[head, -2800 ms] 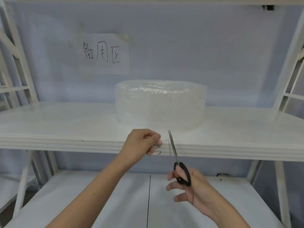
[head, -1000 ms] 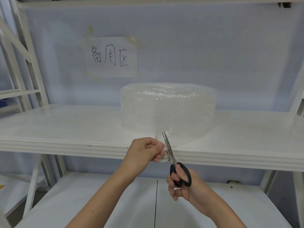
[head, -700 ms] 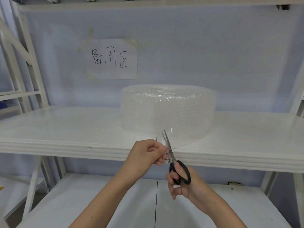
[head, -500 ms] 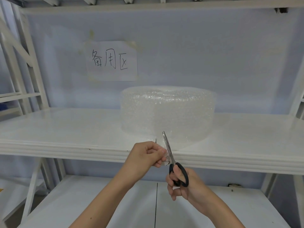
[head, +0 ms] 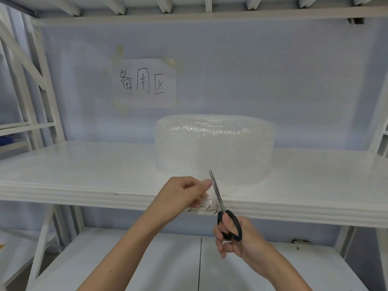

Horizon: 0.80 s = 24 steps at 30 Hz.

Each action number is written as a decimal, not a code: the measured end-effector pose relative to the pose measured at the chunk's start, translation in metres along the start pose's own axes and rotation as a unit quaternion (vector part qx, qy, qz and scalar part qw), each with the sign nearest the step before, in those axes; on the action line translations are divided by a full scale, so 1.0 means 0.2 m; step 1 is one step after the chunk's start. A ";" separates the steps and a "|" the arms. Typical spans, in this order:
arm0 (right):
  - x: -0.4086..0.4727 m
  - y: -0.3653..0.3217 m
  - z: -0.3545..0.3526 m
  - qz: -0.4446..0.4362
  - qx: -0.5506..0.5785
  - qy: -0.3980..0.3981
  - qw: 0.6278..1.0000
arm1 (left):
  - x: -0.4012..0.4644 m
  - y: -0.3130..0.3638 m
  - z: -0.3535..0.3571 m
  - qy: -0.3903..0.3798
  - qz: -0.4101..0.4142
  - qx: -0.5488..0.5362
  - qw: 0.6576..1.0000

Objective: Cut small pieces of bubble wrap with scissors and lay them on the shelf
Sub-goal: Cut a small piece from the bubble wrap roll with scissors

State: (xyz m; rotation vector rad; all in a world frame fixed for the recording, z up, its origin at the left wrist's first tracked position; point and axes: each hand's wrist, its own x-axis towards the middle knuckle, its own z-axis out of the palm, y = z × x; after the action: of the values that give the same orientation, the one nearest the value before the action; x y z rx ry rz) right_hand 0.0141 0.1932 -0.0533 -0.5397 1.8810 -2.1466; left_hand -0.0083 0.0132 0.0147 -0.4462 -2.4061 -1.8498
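Note:
A thick roll of clear bubble wrap [head: 214,148] stands on the white shelf [head: 84,164], with its loose end hanging toward the front edge. My left hand [head: 184,196] pinches that loose end [head: 210,198] just left of the blades. My right hand [head: 233,236] grips the black handles of the scissors [head: 218,198]. The blades point up and away, closed or nearly closed against the wrap beside my left fingers.
A paper sign with handwritten characters [head: 144,82] is taped to the back wall. A lower white shelf [head: 147,259] lies under my arms. White rack uprights [head: 48,85] stand at the left, and an upper shelf [head: 210,11] runs overhead.
The scissors moved forward into the loose end and their blades opened and closed again. My left hand kept its pinch and the view tilted slightly up.

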 end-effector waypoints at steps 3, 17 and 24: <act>0.00 0.01 0.01 0.002 0.006 0.002 1.000 | 0.02 0.02 0.01 0.053 0.025 0.035 0.998; -0.01 -0.01 0.01 0.030 0.008 0.009 0.999 | 0.07 -0.04 0.10 0.072 0.069 0.010 0.995; 0.01 -0.05 0.01 0.013 -0.009 0.011 1.000 | 0.06 -0.05 0.10 0.043 0.071 -0.009 0.997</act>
State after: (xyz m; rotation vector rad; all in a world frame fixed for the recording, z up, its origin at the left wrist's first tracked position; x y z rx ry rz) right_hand 0.0128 0.1925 -0.0422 -0.4960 1.9086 -2.1303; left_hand -0.0196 0.0322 0.0034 -0.5150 -2.2423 -1.7939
